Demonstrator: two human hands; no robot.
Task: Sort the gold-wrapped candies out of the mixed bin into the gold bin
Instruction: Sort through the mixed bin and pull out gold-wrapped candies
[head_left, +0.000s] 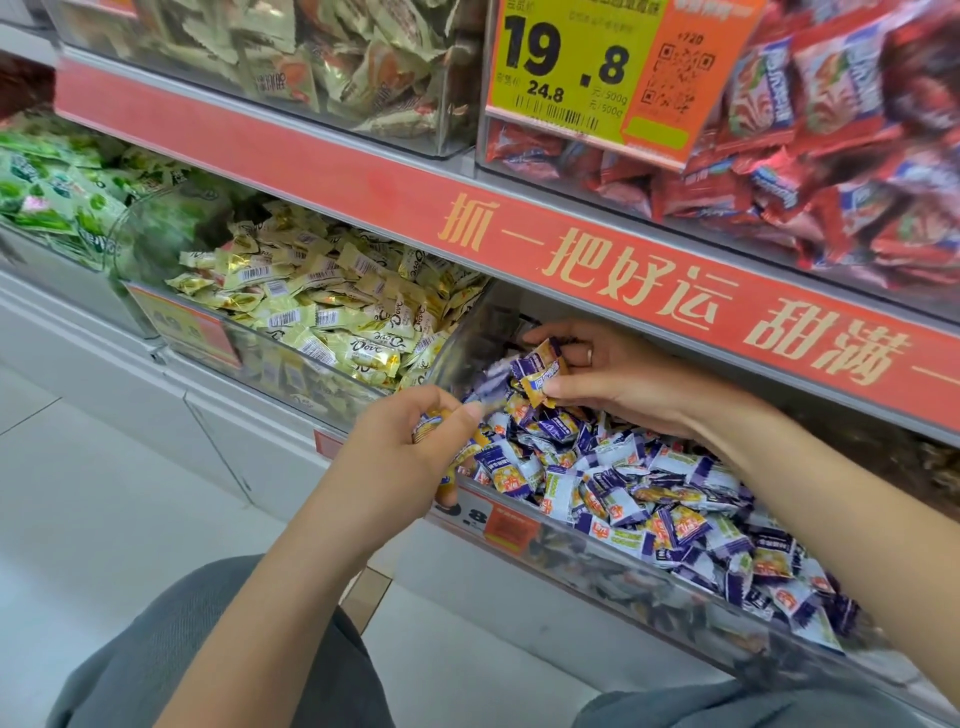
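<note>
The mixed bin (582, 551) is a clear shelf bin at lower right, heaped with purple, white and orange wrapped candies. To its left stands the gold bin (291, 358), full of pale gold wrapped candies. My left hand (415, 441) hovers over the mixed bin's front left corner, its fingers curled round a small bunch of candies (431, 423) with gold and orange wrappers. My right hand (608, 379) is over the back of the mixed bin and pinches a purple-and-orange candy (540, 371) between thumb and fingers.
A red shelf strip (519, 249) with gold lettering overhangs both bins. Above it sit a bin of pale wrappers (322, 57) and a bin of red packets (831, 130) with a yellow price sign (571, 62). Green packets (52, 192) fill the far-left bin. My grey-trousered knees are below.
</note>
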